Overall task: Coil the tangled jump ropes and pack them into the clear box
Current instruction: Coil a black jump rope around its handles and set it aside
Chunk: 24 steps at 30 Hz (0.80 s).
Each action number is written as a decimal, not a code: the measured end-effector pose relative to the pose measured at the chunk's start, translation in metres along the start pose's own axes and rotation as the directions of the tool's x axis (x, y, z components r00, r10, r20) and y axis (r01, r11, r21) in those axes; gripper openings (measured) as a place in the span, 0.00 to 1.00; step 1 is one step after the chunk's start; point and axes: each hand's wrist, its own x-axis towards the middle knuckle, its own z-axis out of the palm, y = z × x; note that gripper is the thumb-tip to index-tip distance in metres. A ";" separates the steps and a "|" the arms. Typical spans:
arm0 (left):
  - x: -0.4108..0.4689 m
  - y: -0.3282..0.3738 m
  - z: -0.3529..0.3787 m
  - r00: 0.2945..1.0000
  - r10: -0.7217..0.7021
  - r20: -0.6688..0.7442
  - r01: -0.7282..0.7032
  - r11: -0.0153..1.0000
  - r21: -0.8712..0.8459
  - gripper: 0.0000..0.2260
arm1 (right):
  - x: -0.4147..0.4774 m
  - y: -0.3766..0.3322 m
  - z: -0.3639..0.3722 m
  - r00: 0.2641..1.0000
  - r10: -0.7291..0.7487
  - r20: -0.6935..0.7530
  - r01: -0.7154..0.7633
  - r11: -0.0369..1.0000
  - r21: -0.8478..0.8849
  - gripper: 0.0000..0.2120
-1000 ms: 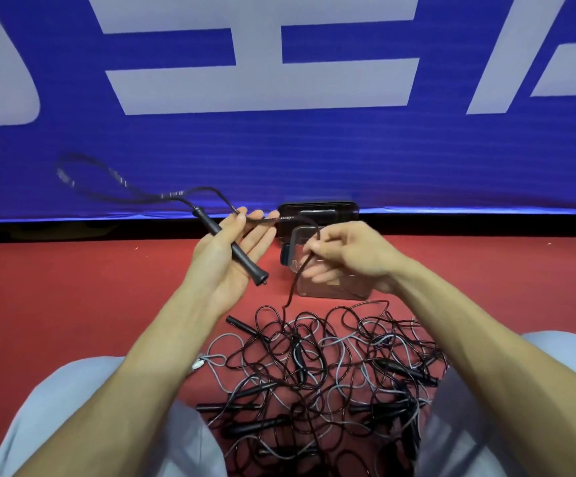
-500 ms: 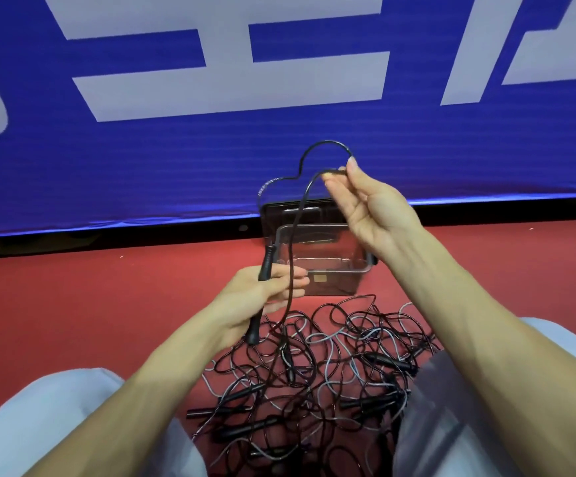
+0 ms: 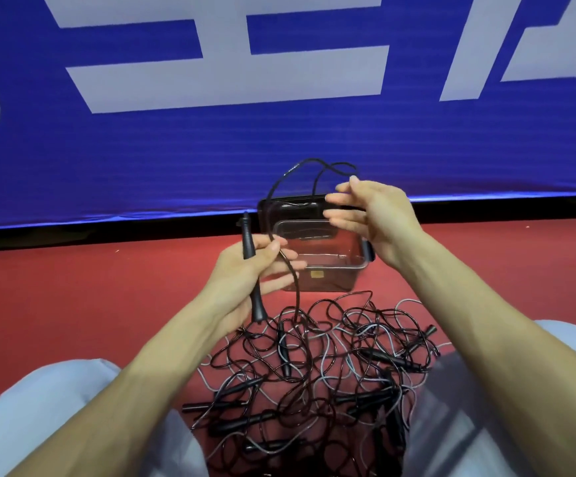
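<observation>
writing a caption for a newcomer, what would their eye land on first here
The black-and-grey tangle of jump ropes on the red floor between the knees comes first. Above it, the left hand grips a black handle whose cord loops up to the raised right hand before the clear box.

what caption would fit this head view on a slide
Left hand grips a black rope handle while the right hand holds up its cord by the clear box.
</observation>
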 end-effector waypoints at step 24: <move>0.006 0.029 -0.030 0.977 0.091 -0.192 -0.167 0.890 -0.425 0.11 | -0.019 0.042 0.034 0.861 -0.017 0.508 0.332 0.775 -0.537 0.03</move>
